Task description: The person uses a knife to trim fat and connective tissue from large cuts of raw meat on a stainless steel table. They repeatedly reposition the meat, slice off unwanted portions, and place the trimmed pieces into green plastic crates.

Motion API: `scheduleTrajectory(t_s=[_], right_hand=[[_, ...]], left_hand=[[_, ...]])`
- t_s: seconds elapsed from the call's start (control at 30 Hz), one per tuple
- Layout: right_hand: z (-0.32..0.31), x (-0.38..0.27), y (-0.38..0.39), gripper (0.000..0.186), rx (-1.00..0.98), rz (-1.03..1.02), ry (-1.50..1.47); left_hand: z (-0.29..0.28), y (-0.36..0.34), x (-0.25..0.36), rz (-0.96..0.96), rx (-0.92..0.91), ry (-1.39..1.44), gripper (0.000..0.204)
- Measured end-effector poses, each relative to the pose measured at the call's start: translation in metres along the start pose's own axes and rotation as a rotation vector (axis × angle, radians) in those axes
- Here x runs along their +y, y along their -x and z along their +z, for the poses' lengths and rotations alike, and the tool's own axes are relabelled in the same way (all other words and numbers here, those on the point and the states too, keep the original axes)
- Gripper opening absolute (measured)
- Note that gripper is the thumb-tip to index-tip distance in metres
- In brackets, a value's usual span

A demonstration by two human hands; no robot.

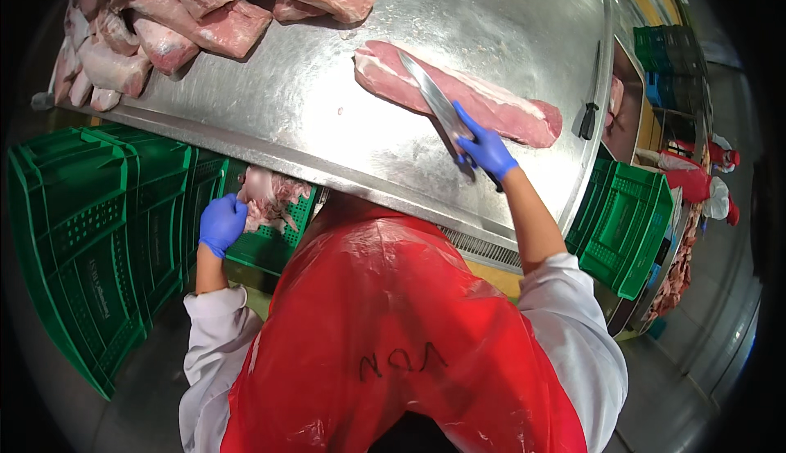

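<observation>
My right hand (490, 152), in a blue glove, grips a long-bladed knife (442, 108) above the steel table. Its blade lies across a long pink loin of meat (508, 117) with a pale fat strip along the top. Low on the left, beside the table's front edge, my left hand (223, 222), also blue-gloved, is closed. Its fingertips are on a pale, ragged meat trimming (260, 187), among other scraps in a green crate (266, 248). The undersides of the left fingers are hidden.
Several large meat cuts (196, 11) are piled at the far left of the steel table (278, 93). A second knife (589, 113) lies by its right edge. Tall green crates (90, 232) stand left, and another green crate (626, 224) stands right. People (692, 179) are at the far right.
</observation>
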State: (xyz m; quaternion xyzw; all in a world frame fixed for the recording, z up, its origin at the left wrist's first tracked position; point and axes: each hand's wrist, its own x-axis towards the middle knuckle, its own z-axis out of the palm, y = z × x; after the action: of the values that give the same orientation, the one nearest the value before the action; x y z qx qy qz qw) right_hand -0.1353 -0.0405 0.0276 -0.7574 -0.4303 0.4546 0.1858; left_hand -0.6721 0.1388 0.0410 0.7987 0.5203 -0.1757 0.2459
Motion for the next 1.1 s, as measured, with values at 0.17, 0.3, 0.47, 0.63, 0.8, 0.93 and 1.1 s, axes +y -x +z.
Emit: scheduleTrajectory(t_s=[0.17,0.3,0.47,0.63,0.8,0.93,1.1], right_hand=[[0.05,-0.053,0.011,0.068,0.033,0.206,-0.317],[0.083,-0.006,0.117,0.069,-0.216,0.175,-0.262],[0.036,0.016,0.13,0.073,0.155,0.148,-0.484],[0.016,0.012,0.048,0.074,0.344,0.018,-0.567],[0.059,-0.045,-0.019,0.073,0.248,-0.003,-0.609],[0.082,-0.072,-0.034,0.072,0.157,0.022,-0.452],[0.118,-0.058,0.035,0.077,0.004,0.099,-0.485]], left_hand=[[0.016,-0.01,-0.005,-0.313,0.047,-0.218,0.049],[-0.011,-0.047,0.059,0.135,0.53,0.176,0.038],[-0.007,-0.117,0.231,0.662,0.648,0.433,0.03],[0.037,-0.167,0.303,0.523,0.494,-0.049,0.028],[0.03,-0.169,0.277,0.422,0.5,0.516,0.012],[0.034,-0.167,0.282,0.385,0.5,0.592,0.014],[0.033,-0.143,0.287,0.302,0.547,0.763,0.015]])
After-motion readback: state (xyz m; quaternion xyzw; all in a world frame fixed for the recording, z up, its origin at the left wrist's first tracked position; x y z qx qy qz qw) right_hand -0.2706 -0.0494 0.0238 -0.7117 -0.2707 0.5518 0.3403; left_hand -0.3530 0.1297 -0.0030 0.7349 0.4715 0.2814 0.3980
